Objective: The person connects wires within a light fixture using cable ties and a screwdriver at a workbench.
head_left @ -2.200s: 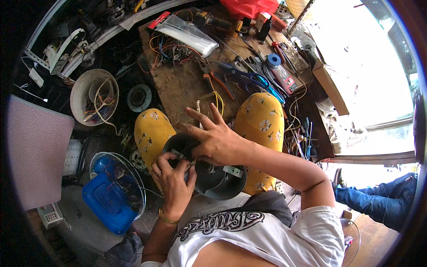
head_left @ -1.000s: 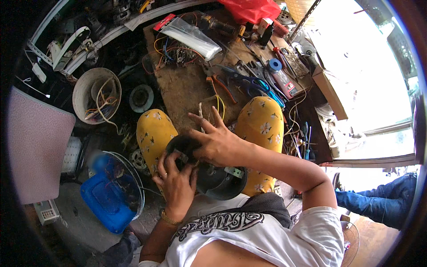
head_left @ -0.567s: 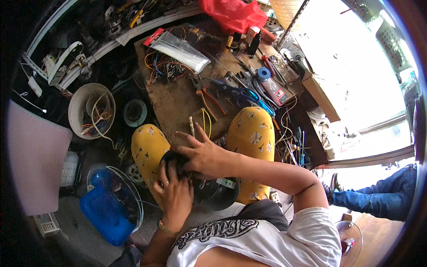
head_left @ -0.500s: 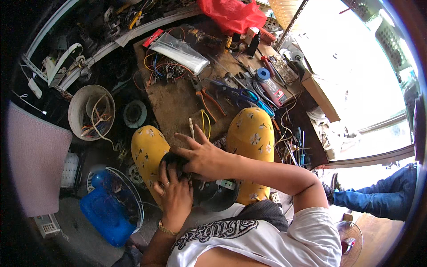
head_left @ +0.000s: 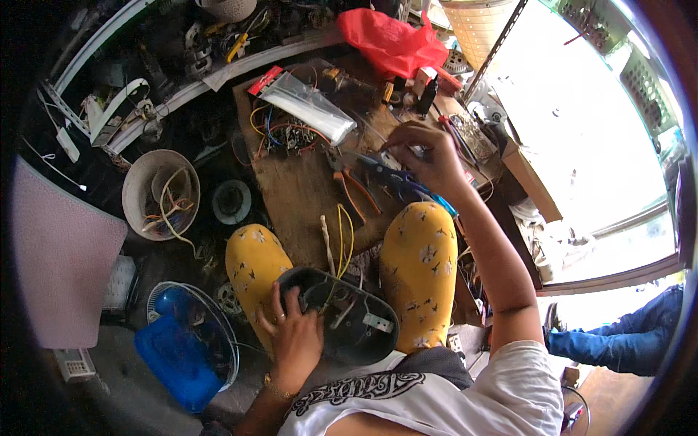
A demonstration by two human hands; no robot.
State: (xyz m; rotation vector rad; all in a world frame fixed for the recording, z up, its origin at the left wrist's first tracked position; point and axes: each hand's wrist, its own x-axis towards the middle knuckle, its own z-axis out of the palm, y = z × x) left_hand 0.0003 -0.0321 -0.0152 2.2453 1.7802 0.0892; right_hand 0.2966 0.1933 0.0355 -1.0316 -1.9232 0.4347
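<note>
An elongated black plastic housing [head_left: 356, 341] rests in my lap between my knees, its hollow side up. Inside it are thin wires and a small pale metal plate [head_left: 378, 323]. My left hand [head_left: 297, 330] grips its left end, with fingertips over the rim and inside. A yellow wire [head_left: 349, 240] and a whitish cable [head_left: 326, 236] stick out past its far edge. Over the tools on the wooden board, my right hand [head_left: 425, 149] has curled fingers; what they pinch is unclear. Beneath it lie blue-handled scissors [head_left: 396, 178], with orange-handled pliers [head_left: 352, 190] to the left.
The wooden board [head_left: 291, 207] carries a clear plastic packet [head_left: 313, 109], small metal parts [head_left: 294, 136] and a red bag [head_left: 392, 43]. At left stand a whitish bucket [head_left: 134, 192] with wires and a basket holding a blue plastic piece [head_left: 174, 356]. Someone's jeans-clad leg [head_left: 618, 338] shows at right.
My right hand has left the black housing and reached forward and right to the tools. My left hand stays on the housing, whose inside is now uncovered.
</note>
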